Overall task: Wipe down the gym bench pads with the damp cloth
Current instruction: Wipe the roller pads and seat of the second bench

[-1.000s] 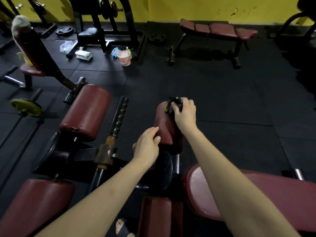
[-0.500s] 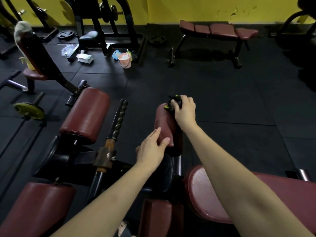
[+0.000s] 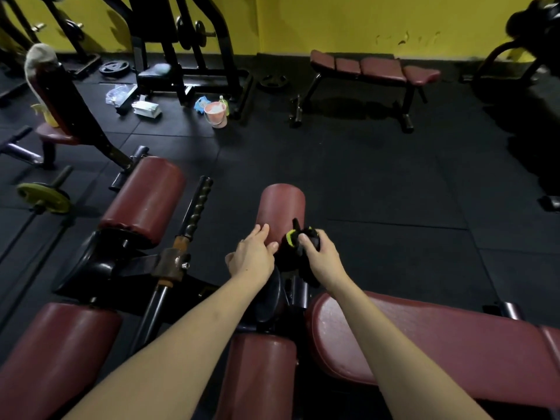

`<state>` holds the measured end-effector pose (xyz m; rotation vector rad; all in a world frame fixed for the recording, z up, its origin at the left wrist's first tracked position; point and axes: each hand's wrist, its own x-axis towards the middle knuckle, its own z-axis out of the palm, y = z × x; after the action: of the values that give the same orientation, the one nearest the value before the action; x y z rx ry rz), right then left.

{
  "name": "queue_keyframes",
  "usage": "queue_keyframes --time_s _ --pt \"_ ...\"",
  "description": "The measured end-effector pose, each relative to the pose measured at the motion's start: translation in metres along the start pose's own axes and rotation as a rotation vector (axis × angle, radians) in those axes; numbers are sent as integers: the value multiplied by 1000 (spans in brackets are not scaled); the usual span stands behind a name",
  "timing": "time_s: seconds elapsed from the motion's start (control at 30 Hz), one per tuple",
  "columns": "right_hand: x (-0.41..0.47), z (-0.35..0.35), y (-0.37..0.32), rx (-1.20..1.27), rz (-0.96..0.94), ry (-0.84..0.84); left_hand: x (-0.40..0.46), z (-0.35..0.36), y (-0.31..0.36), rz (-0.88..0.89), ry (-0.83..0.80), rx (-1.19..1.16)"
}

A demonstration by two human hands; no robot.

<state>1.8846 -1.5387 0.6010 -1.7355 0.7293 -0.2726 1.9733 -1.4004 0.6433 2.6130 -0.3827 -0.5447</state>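
The right hand [image 3: 321, 258] grips a dark cloth [image 3: 298, 244] with a yellow-green patch, bunched against the near end of the upright roller pad [image 3: 281, 207] at its 5 o'clock side. The left hand [image 3: 253, 256] rests on that pad's near left edge, fingers straight and relaxed, holding nothing. A second roller pad [image 3: 145, 198] stands at 9 o'clock, with a ridged bar [image 3: 197, 204] between the 2. The long seat pad [image 3: 439, 338] lies at 4 o'clock. A pink bucket [image 3: 215, 113] sits on the floor at 11 o'clock.
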Motion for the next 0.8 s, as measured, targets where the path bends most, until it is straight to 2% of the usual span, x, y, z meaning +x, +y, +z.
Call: queue_keyframes --time_s 0.13,0.3,0.47,0.57,0.7,0.8 --pt "-60 -21 24 103 186 106 -1 -7 0 -28 -60 6" --pt "-138 -46 56 428 472 282 -10 -9 2 41 -57 44" --pt "-199 -65 72 773 473 380 -37 6 -3 123 -72 1" --pt "-218 -73 79 942 526 370 -61 14 4 166 -58 -15" --pt "-219 -87 88 966 623 354 -100 30 25 332 59 -30" --pt "-203 -102 107 815 666 309 -134 55 48 458 200 -8"
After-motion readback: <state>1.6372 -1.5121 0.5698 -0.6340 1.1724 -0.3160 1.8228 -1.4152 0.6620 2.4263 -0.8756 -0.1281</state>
